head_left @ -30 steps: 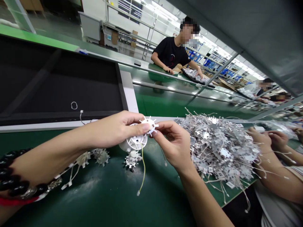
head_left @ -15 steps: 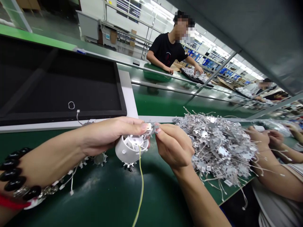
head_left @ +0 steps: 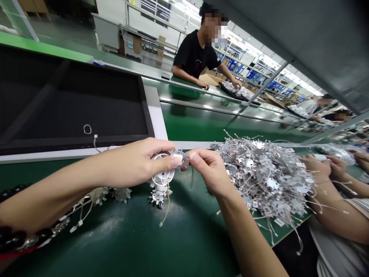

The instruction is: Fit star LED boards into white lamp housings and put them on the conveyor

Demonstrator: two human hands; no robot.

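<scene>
My left hand (head_left: pixel 135 163) is closed around a white round plastic housing (head_left: pixel 163 177) held just above the green bench. A yellow wire (head_left: pixel 166 204) hangs from the housing down to the bench. My right hand (head_left: pixel 209 169) pinches a small silver star-shaped metal plate (head_left: pixel 180 157) at the housing's top, where my left thumb also presses. Several finished spiky white parts (head_left: pixel 158 196) lie on the bench under and to the left of my hands.
A big heap of silver star plates with thin wires (head_left: pixel 265 177) covers the bench to the right. A co-worker's hands (head_left: pixel 324 167) rest beside that heap. A black tray (head_left: pixel 72 104) lies behind my hands. Another person (head_left: pixel 198 57) works across the green conveyor.
The housing has turned from lying sideways to more upright in my left hand. The yellow wire's end has dropped onto the bench. Both hands stay pinched on the star plate.
</scene>
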